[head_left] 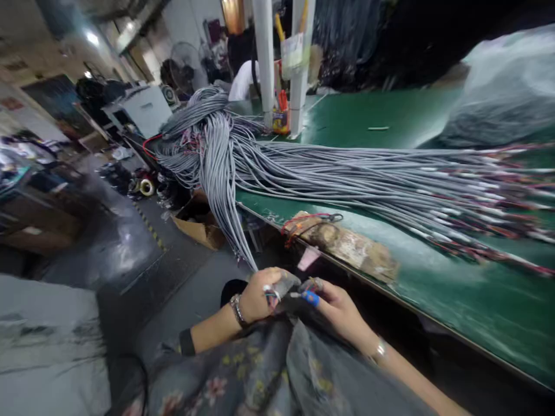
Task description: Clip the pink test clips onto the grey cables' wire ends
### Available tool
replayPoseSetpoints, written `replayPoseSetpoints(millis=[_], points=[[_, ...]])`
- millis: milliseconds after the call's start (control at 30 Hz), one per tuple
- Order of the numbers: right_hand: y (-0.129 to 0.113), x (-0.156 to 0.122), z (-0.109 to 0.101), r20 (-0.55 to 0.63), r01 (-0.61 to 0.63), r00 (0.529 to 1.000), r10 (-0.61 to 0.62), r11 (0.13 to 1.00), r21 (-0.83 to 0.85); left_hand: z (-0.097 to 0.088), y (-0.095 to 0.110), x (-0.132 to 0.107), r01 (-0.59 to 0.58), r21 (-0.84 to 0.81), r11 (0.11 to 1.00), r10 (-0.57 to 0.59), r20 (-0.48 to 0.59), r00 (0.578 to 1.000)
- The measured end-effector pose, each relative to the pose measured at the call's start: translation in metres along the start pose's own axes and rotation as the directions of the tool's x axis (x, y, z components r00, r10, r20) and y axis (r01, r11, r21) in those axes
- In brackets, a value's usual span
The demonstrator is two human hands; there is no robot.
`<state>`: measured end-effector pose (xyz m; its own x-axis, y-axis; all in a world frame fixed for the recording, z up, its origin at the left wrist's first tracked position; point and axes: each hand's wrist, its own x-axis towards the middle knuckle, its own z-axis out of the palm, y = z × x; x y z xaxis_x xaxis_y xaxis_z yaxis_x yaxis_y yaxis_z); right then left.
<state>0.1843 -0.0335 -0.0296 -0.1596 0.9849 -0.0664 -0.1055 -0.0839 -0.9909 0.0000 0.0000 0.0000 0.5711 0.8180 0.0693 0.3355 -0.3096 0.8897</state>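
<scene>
My left hand (258,296) is closed round the end of a grey cable (248,254) that hangs down from the big bundle. Thin coloured wires (272,297) poke out between its fingers. Grey wrapping covers some of its fingertips. Just to the right, my right hand (340,309) pinches small wire ends, with blue tape (310,297) round its thumb and a grey cover on a fingertip. The two hands nearly meet above my lap. Which wire each fingertip grips is too small to make out.
A large bundle of grey cables (303,167) lies along the green table (477,323), white and red ends to the right. At the near edge sits a worn wooden block (355,248) with cords. A white post (264,58), a plastic-covered heap (503,92) and a cardboard box (197,228) stand around.
</scene>
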Motion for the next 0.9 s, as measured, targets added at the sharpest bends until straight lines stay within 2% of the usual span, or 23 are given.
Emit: replayPoseSetpoints(millis=[167,267,333,500,600,700,900], points=[[0.003,0.000,0.005,-0.023,-0.082,0.996,0.084,0.994,0.078,0.006,-0.005,0.008,0.125,-0.159,0.979,-0.121,0.031,0.992],[0.002,0.002,0.008,-0.068,-0.075,0.994,0.085,0.988,0.135,0.007,-0.010,0.007,0.229,-0.288,0.930,-0.205,0.111,0.972],[0.001,0.004,0.011,-0.087,-0.084,0.991,0.100,0.982,0.170,0.007,-0.011,0.005,0.275,-0.314,0.909,-0.240,0.147,0.960],[0.005,0.011,0.021,-0.030,-0.191,0.977,0.210,0.934,0.302,0.006,-0.004,0.001,0.388,-0.299,0.872,-0.358,0.150,0.922],[0.010,0.012,0.025,-0.019,-0.230,0.967,0.254,0.902,0.365,0.006,-0.004,0.001,0.395,-0.274,0.877,-0.371,0.137,0.918],[0.008,0.010,0.026,-0.039,-0.203,0.971,0.236,0.900,0.386,0.008,-0.006,0.001,0.369,-0.270,0.889,-0.346,0.131,0.929],[0.000,0.011,0.023,-0.098,-0.127,0.982,0.161,0.950,0.285,0.013,-0.007,0.004,0.385,-0.305,0.871,-0.383,0.068,0.921]])
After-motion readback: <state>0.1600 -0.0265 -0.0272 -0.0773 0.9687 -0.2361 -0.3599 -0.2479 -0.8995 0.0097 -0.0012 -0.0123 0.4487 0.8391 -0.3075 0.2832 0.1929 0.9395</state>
